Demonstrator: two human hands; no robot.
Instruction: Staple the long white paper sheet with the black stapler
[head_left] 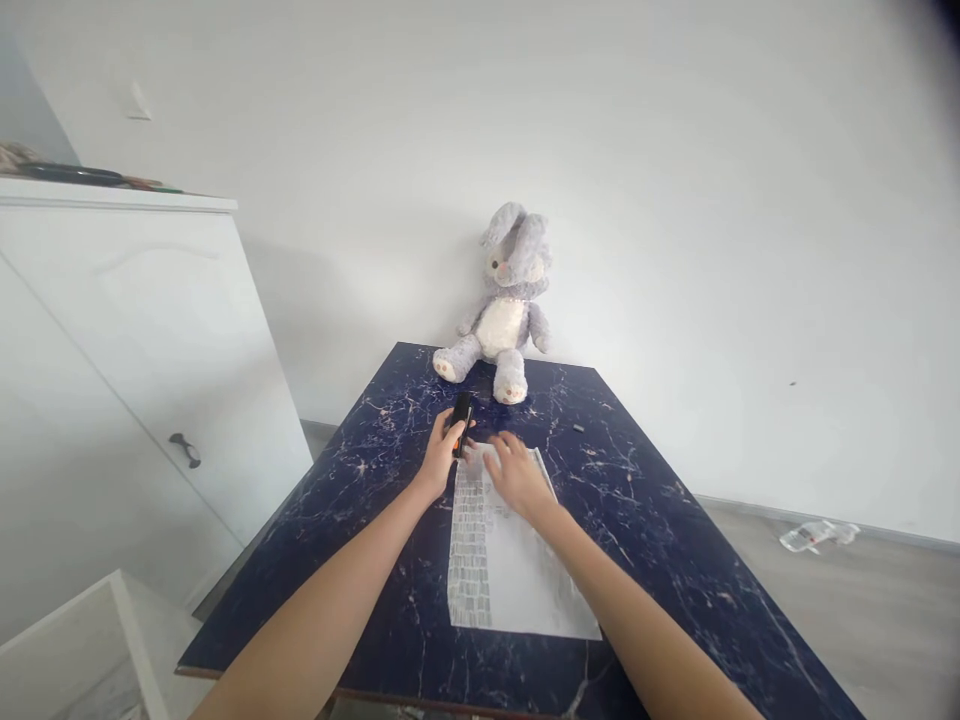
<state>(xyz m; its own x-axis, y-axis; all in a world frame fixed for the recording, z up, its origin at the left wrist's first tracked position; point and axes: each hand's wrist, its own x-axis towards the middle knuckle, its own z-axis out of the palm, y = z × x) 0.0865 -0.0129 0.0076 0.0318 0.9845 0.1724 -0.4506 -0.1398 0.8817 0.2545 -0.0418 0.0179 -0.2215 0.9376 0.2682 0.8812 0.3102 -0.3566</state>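
Observation:
My left hand point(444, 452) is closed around a black stapler point(463, 408) with an orange part, held at the far left corner of a sheet of paper point(525, 590). Rows of small grey marks run down the paper's left side. Over the sheet's far part is my right hand point(516, 474), its fingers stretched and apart, slightly blurred. Whether its fingertips press on the paper I cannot tell. To the right of the sheet lies a small grey piece point(578, 428).
A grey plush rabbit point(504, 325) sits at the back of the dark blue marbled table point(645, 530), against the white wall. On the left stands a white cabinet point(135, 330) with a dark handle. Clear plastic bottles point(810, 535) lie on the floor at the right.

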